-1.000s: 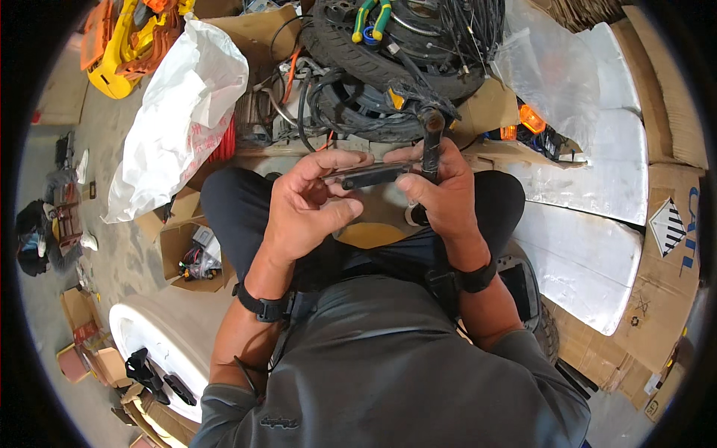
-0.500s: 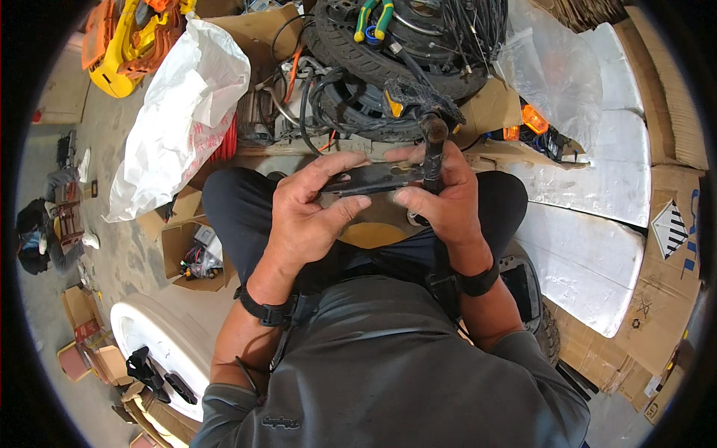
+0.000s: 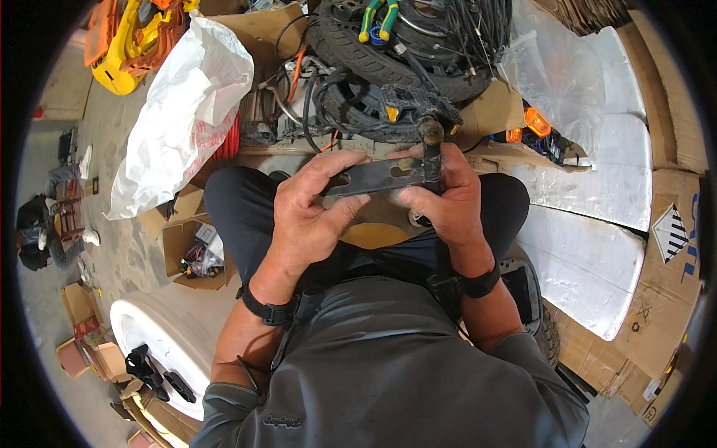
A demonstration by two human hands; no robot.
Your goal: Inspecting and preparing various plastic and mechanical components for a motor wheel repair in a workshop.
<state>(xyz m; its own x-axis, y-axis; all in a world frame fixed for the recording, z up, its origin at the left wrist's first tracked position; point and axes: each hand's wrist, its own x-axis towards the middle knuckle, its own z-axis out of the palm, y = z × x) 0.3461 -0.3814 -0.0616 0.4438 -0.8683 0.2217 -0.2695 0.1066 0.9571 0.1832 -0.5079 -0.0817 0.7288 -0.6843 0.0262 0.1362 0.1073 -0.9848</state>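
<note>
Between my hands, above my lap, is a flat black metal plate point(image 3: 376, 177) with slotted holes. A dark round bar point(image 3: 432, 158) stands at its right end, its rounded worn end toward me. My left hand point(image 3: 308, 207) grips the plate's left end, thumb below and fingers along the top edge. My right hand point(image 3: 452, 196) closes round the right end by the bar, with its thumb at the lower edge. Just beyond the bar is a black pedal point(image 3: 422, 107) with an orange reflector; whether it is joined to the bar, I cannot tell.
Ahead lie black tyres point(image 3: 366, 63) with cables and green-yellow pliers point(image 3: 379, 19). A white plastic bag point(image 3: 179, 112) is at left, above a carton point(image 3: 193, 254) of wired parts. White foam slabs point(image 3: 582, 257) and cardboard point(image 3: 657, 299) line the right. A person point(image 3: 45, 231) is far left.
The plate has tilted so its slotted face shows more fully and brighter. Both hands keep their hold, nearly in the same place.
</note>
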